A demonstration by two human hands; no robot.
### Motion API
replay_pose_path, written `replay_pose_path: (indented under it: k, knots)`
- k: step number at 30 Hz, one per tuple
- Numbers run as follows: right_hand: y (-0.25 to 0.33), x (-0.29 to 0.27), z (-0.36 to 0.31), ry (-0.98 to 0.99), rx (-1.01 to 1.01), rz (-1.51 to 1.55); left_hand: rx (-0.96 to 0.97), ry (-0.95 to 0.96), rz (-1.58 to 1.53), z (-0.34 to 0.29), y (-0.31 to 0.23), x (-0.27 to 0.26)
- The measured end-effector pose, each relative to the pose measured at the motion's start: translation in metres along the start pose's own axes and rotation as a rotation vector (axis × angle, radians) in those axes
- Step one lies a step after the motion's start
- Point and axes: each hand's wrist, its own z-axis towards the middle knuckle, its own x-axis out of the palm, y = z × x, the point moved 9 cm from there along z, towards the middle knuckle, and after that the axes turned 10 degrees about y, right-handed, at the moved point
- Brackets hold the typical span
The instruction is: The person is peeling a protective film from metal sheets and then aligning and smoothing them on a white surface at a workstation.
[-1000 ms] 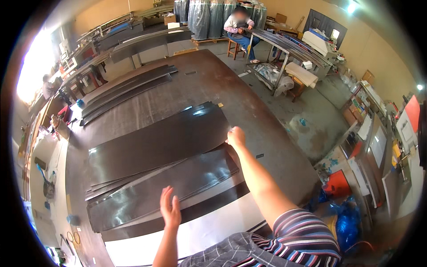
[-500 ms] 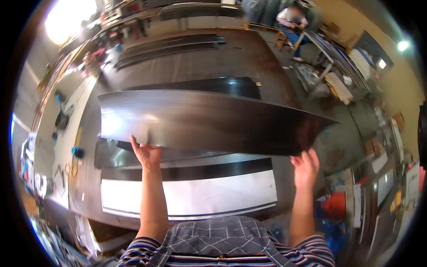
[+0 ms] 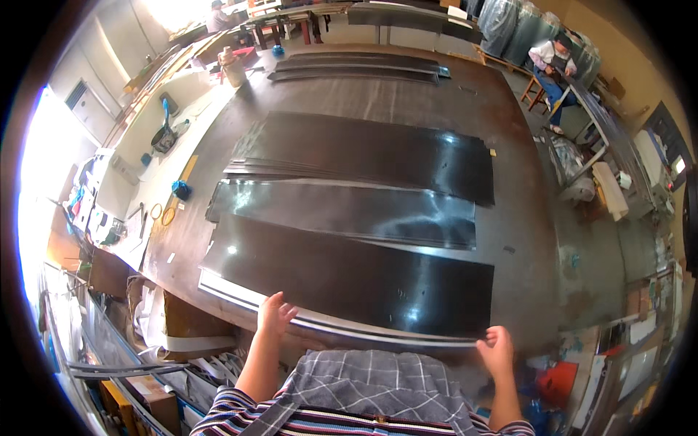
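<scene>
A long dark glossy sheet lies at the near side of the table, over a white sheet with dark stripes whose near edge still shows. My left hand is at the near edge of the dark sheet, left of its middle, with fingers apart and nothing in them. At the sheet's near right corner is my right hand, fingers loosely bent and parted, holding nothing that I can see. Whether its fingertips touch the corner, I cannot tell. Just beyond lies another shiny dark sheet.
A stack of dark sheets lies mid-table, with long strips farther back. Along the left are a tape roll, a blue object and a dark pot. A person sits at the far right.
The dark sheet, held up in both hands before, now lies over the white sheet. Both hands have come down toward me and let go. The view has shifted, showing more of the table.
</scene>
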Motion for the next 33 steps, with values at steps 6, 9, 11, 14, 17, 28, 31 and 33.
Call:
replay_pose_path:
  k: [6,9,11,14,17,28,31,33]
  knots:
    - [0.094,0.061,-0.094,1.249,-0.078,0.05,0.343,-0.115,0.259,-0.044,-0.019,-0.018]
    - [0.087,0.069,-0.103,1.089,-0.12,0.099,0.3,-0.01,0.28,-0.053,-0.009,0.021]
    - [0.075,0.072,-0.098,0.904,-0.259,0.06,0.28,0.026,0.32,-0.058,-0.005,0.048]
    - [0.032,0.084,-0.081,0.69,-0.209,0.03,0.282,0.087,0.384,-0.068,0.004,0.086]
    - [0.033,0.12,-0.085,1.191,-0.198,0.118,0.363,0.319,0.46,-0.042,0.023,0.103]
    - [0.064,0.028,0.276,-0.007,-0.299,0.121,0.991,0.251,1.674,0.046,-0.034,0.248]
    - [0.076,0.016,0.323,-0.149,-0.268,0.176,0.871,0.16,1.854,0.077,-0.043,0.25]
    - [0.068,0.013,0.345,-0.288,-0.209,0.137,0.707,0.137,1.944,0.088,-0.047,0.256]
